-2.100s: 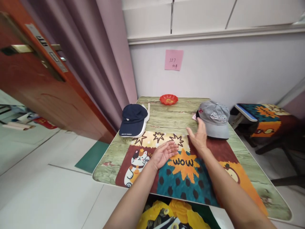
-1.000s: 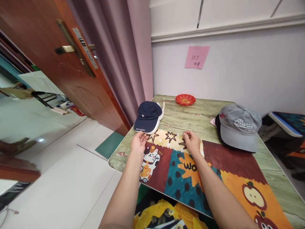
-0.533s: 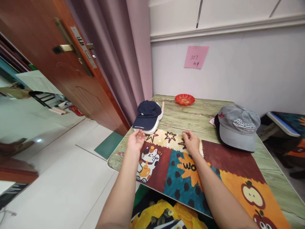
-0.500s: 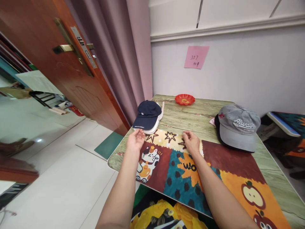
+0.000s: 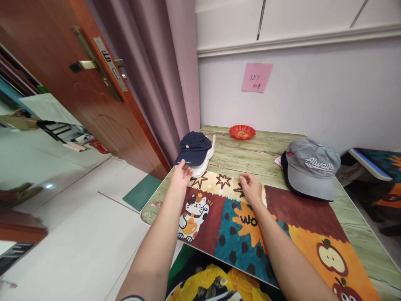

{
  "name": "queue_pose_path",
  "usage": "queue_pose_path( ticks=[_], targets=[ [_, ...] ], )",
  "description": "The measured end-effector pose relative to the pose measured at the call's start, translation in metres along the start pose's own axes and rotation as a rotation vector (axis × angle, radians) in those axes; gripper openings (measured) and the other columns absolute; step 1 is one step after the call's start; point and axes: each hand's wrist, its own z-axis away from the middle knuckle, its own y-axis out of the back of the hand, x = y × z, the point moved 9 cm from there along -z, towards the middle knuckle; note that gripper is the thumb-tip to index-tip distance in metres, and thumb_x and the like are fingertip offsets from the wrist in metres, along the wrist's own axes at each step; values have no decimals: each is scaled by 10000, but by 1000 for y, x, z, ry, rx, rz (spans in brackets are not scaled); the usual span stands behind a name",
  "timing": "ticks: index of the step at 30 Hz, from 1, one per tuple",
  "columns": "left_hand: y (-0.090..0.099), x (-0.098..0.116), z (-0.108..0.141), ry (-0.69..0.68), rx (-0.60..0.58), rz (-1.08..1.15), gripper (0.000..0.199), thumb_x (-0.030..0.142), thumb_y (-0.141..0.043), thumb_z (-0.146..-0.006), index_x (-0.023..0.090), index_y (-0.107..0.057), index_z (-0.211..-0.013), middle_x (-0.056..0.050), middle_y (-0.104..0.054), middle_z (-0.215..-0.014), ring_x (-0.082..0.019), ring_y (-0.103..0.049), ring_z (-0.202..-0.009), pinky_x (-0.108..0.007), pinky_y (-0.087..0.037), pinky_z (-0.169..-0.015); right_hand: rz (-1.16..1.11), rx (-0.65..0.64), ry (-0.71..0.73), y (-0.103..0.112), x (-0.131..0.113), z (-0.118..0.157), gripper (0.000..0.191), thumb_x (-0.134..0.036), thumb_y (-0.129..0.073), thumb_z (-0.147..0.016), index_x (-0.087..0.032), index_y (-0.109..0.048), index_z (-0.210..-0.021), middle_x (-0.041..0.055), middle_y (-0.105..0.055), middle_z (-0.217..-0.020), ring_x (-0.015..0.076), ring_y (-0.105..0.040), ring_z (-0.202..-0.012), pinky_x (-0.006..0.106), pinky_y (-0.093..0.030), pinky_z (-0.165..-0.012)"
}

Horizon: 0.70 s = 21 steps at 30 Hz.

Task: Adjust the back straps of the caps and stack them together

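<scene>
Your right hand [image 5: 250, 189] rests loosely curled on the colourful mat [image 5: 282, 221], gripping nothing; your left hand [image 5: 181, 176], fingers spread apart, touches the brim of the navy cap [image 5: 193, 149] at the table's far left; the grey cap [image 5: 310, 167] sits well apart, right.

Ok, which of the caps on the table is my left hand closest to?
The navy cap. Your left hand is at its brim, while the grey cap sits across the table, beyond your right hand.
</scene>
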Motion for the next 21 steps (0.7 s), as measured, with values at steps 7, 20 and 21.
queue_pose_path(
  ticks=[7, 20, 21],
  targets=[
    [-20, -17, 11, -24, -144, 31, 135, 45, -655, -875, 158, -595, -830, -20, -675, -721, -115, -662, -655, -248, -574, -717, -88, -34, -13, -3, 2, -2, 413, -561, -625, -810, -189, -737, -950, 70, -753, -807, 244, -700, -751, 343, -554, -698],
    [-29, -171, 91, 287, -664, -268, 206, 113, -845, -678, 112, -729, -848, -45, -735, -739, -149, -677, -650, -304, -560, -733, -939, -261, -182, -8, -14, -3, 489, -599, -671, -824, -240, -674, -1157, 81, -733, -1241, 270, -690, -1162, 452, -584, -964],
    [-29, -175, 94, 296, -688, -282, 217, 115, -845, -683, 111, -735, -871, -51, -743, -764, -155, -684, -669, -309, -564, -745, -951, -224, -192, -4, -11, -5, 440, -538, -714, -805, -244, -679, -1131, 70, -740, -1230, 270, -692, -1159, 449, -584, -970]
  ],
)
